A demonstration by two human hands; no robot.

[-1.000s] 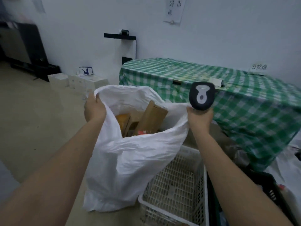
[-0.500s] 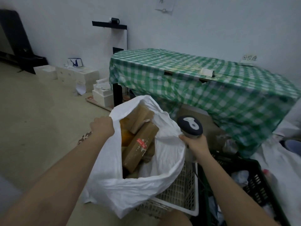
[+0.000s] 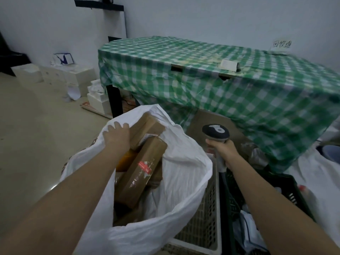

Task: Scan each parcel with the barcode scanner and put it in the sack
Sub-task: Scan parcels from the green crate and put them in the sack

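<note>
Hands: left (image 3: 117, 137) grips sack (image 3: 184, 173); lower parcels (image 3: 139, 173) hidden.

This looks like a small parcel sorting room or back storeroom, not a home. At twelve o'clock a table (image 3: 220, 74) with a green checked cloth stands against a bare white wall (image 3: 202, 15), which carries a handwritten paper sign (image 3: 281, 45) at two o'clock. White boxes (image 3: 60, 76) are stacked on the plain floor (image 3: 36, 126) at ten o'clock, and plastic crates (image 3: 204, 214) stand at five o'clock beside a sack (image 3: 176, 177) full of cardboard parcels (image 3: 139, 172).
</note>
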